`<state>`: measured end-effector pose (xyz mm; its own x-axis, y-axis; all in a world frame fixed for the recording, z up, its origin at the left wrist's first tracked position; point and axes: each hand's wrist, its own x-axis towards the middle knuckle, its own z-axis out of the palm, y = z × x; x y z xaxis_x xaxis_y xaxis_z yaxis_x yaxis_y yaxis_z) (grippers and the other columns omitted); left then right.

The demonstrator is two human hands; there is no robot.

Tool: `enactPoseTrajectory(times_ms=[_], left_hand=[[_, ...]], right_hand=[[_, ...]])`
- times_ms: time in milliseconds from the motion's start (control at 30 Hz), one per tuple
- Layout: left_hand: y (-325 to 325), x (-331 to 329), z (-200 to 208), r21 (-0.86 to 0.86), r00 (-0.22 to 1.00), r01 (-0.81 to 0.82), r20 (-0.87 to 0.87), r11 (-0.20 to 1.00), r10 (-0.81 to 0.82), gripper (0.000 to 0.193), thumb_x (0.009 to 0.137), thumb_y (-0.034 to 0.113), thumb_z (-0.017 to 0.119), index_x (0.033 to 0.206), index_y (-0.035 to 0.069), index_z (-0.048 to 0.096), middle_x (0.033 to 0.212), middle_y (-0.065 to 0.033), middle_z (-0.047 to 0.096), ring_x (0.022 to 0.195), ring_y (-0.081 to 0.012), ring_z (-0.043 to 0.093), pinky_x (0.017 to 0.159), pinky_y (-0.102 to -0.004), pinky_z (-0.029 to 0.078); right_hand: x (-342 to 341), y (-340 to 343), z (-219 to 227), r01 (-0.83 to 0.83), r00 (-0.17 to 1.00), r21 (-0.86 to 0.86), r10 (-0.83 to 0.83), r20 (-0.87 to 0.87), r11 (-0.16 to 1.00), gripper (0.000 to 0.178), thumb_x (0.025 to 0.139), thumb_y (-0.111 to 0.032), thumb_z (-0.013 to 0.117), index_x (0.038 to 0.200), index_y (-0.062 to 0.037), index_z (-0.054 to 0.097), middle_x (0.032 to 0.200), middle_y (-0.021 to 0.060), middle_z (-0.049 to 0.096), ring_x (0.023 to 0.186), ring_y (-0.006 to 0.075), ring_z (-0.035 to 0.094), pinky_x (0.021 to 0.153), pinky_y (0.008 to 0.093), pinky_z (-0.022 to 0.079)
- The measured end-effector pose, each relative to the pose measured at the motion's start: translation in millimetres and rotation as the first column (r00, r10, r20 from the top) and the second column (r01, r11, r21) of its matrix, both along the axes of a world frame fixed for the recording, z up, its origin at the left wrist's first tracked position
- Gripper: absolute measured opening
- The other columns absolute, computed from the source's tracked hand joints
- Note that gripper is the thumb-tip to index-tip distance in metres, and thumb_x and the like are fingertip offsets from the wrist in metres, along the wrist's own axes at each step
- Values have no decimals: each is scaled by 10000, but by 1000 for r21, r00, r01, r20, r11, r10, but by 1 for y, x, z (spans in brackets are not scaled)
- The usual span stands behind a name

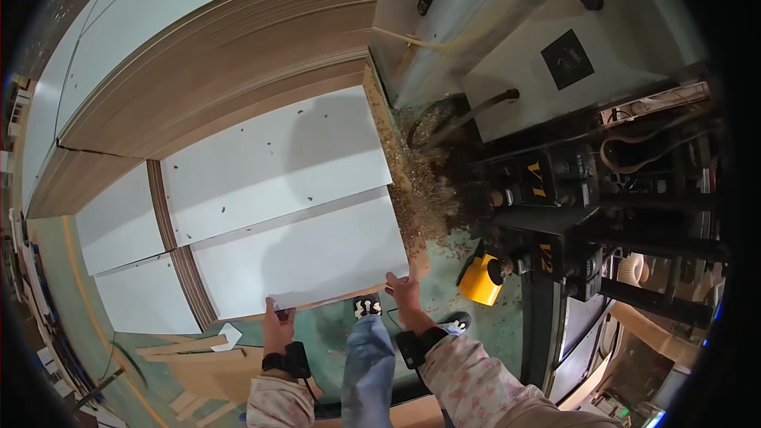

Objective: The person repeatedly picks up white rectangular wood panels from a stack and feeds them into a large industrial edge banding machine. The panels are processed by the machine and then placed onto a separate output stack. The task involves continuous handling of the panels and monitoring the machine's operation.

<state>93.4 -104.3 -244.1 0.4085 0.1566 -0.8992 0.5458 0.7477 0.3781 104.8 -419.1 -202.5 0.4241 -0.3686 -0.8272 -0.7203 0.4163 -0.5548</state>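
Observation:
A white laminated board (309, 247) lies on top of the nearest stack, its long edge toward me. My left hand (277, 323) grips that near edge toward its left part, thumb on top and the other fingers mostly hidden below. Close to the board's right corner, my right hand (403, 292) is closed on the same edge. Behind it lies another white board (273, 166) with several small dark marks or holes on its face. Both wrists wear black bands with small boxes.
Tall stacks of brown-edged boards (238, 55) rise at the back. On the right stands a machine (547, 190) with black units, sawdust (432, 182) piled beside it. A yellow object (480, 279) sits on the green floor. Wooden offcuts (210, 372) lie at lower left.

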Motion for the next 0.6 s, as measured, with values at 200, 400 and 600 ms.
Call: enactPoseTrajectory(times_ms=[200, 400, 600], left_hand=[[-3, -2, 0, 42, 997, -59, -55, 997, 62, 331, 884, 339, 538, 993, 27, 516, 956, -76, 560, 874, -205, 565, 838, -370, 485], [-9, -9, 2, 54, 997, -77, -22, 996, 78, 321, 878, 337, 547, 1004, 43, 514, 944, -70, 561, 853, -198, 566, 842, -390, 495], [-10, -13, 7, -10, 999, -51, 2, 999, 51, 362, 870, 379, 542, 1015, 49, 516, 938, -58, 566, 847, -184, 564, 832, -373, 502]], right_hand=[[-1, 1, -3, 30, 1000, -83, -29, 6, 996, 590, 787, -81, 610, 1308, -131, 337, 942, 32, 448, 892, 159, 507, 740, 323, 474], [-24, -4, -9, 150, 987, -52, -147, 64, 987, 518, 812, -78, 602, 1270, -88, 362, 1029, 70, 485, 925, 188, 531, 794, 361, 475], [-35, -15, -9, 370, 910, 280, -406, 80, 886, 337, 835, -125, 607, 1126, -69, 446, 1039, 93, 543, 928, 222, 565, 817, 392, 478]])
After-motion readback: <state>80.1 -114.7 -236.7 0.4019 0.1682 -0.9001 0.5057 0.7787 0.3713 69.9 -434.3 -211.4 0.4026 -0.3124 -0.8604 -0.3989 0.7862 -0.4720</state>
